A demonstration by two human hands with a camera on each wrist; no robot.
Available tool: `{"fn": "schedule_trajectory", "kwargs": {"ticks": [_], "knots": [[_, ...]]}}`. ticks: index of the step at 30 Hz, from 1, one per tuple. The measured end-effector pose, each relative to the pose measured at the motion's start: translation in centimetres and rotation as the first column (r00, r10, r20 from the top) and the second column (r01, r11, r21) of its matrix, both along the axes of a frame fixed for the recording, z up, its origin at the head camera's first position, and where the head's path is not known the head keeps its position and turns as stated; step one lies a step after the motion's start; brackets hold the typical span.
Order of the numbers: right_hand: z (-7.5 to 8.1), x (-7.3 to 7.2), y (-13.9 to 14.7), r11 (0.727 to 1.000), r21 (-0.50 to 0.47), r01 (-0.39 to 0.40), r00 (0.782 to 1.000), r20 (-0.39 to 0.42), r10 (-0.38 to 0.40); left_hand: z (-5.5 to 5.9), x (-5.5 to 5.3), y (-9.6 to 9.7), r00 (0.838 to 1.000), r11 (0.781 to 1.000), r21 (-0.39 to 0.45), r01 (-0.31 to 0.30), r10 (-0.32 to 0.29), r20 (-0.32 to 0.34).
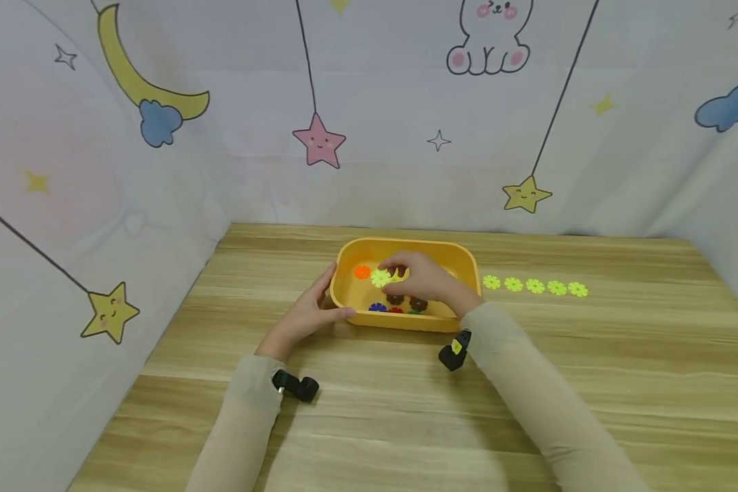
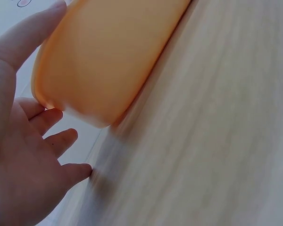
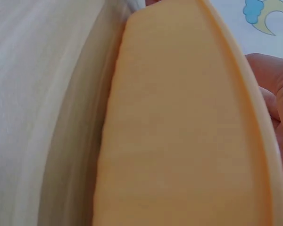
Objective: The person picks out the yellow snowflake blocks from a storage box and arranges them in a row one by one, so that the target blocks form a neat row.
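A yellow-orange plastic bin [image 1: 406,320] stands on the table with several flower-shaped plastic discs inside. My left hand [image 1: 307,316] lies at its left end. The thumb rests along the near corner, and in the left wrist view the loosely spread fingers [image 2: 47,120] touch the bin's end. Inside the bin, my right hand [image 1: 421,277] pinches a yellow-green flower disc [image 1: 380,278] by its edges between thumb and fingers. In the right wrist view, the bin's wall [image 3: 179,113] hides most of that hand [image 3: 271,89].
Right of the bin, several yellow-green discs [image 1: 534,286] lie in a row on the wooden table [image 1: 369,403]. An orange disc [image 1: 361,272], brown discs [image 1: 418,303] and a blue disc [image 1: 378,307] are in the bin. A patterned cloth [image 1: 393,191] hangs behind.
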State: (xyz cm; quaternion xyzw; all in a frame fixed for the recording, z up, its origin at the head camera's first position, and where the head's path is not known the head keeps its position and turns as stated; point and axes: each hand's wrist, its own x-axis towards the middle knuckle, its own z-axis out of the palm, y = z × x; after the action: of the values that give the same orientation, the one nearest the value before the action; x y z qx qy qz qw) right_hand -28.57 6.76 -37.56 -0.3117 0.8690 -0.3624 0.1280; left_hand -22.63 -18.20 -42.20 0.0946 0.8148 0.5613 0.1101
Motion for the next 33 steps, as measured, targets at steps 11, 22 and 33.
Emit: {"fn": "schedule_trajectory", "kwargs": {"ticks": [11, 22, 33], "knots": [[2.2, 0.3, 3.9, 0.996, -0.056, 0.067, 0.995, -0.068, -0.071, -0.3, 0.0, -0.1, 1.000, 1.000, -0.001, -0.003, 0.003, -0.014], [4.9, 0.1, 9.9, 0.983, -0.057, 0.173, 0.975, -0.131, -0.179, -0.3, 0.0, -0.3, 1.000, 1.000, 0.006, -0.007, 0.007, -0.023], [4.3, 1.4, 18.3, 0.937, -0.039, 0.347, 0.918, -0.192, -0.348, -0.2, -0.1, -0.1, 1.000, 1.000, -0.014, -0.003, 0.003, -0.028]]}}
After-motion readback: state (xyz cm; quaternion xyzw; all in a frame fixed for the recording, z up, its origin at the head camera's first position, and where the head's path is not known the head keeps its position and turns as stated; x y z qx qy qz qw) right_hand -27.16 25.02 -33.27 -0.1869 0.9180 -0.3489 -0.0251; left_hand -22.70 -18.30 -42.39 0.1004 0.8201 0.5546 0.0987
